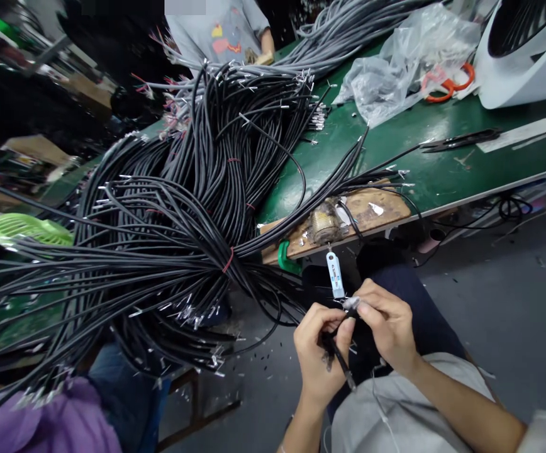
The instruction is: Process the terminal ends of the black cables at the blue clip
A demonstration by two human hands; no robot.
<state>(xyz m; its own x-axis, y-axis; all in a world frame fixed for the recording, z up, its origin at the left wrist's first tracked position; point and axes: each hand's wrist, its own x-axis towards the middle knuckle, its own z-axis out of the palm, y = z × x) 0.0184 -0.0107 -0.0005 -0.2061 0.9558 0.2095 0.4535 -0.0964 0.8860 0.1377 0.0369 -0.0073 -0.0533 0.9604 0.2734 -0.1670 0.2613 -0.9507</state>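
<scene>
My left hand is closed around a thin black cable held over my lap. My right hand pinches the cable's stripped end, where a bit of silvery foil shows between the fingertips. Both hands sit close together just below the table edge. A small white-and-blue tag hangs from the wooden block right above my fingers. A huge bundle of black cables with red ties spreads from the table to my left.
On the green table lie black snips, a clear plastic bag over orange scissors, and a white fan housing. Grey cables run toward a person in a grey shirt. A purple sleeve is at lower left.
</scene>
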